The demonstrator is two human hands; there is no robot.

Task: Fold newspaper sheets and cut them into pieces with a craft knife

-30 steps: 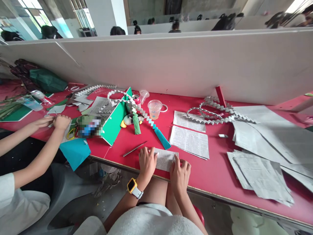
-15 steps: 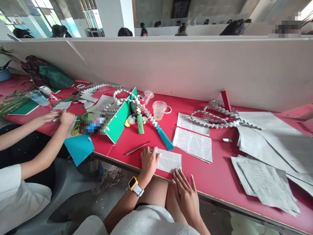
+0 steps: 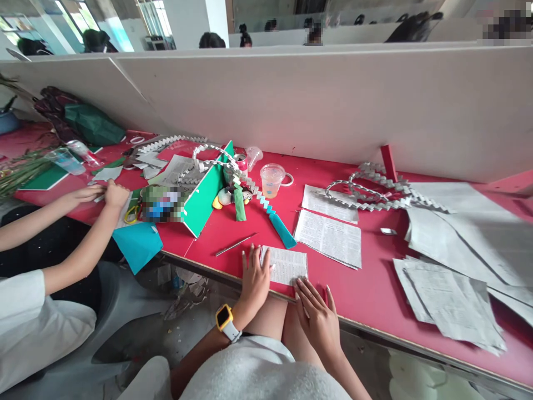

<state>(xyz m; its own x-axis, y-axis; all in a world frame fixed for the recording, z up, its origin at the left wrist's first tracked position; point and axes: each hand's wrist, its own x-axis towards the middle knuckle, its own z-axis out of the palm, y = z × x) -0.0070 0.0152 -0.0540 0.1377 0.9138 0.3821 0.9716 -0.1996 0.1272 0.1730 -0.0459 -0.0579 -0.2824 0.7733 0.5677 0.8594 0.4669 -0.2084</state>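
Note:
A small rectangle of printed newspaper [image 3: 287,265] lies flat on the red table near its front edge. My left hand [image 3: 255,276], with a yellow-cased watch on its wrist, rests on the paper's left end, fingers spread. At the near right corner of the sheet, the fingertips of my right hand [image 3: 318,311] touch it, the hand stretched out flat. To the left of the paper lies a thin pen-like stick [image 3: 236,244]. A folded chain with a teal strip [image 3: 282,229] reaches down just beyond the sheet.
More newspaper pieces [image 3: 328,238] lie behind, and a paper stack [image 3: 453,305] sits at the right. Folded-paper chains [image 3: 366,194], a plastic cup [image 3: 272,180] and a green board [image 3: 208,194] stand farther back. At left, a co-worker's hands [image 3: 110,194] handle paper.
Both hands stay at the paper, shifting only slightly. The whole view has tilted a little, so the table sits somewhat higher in the picture.

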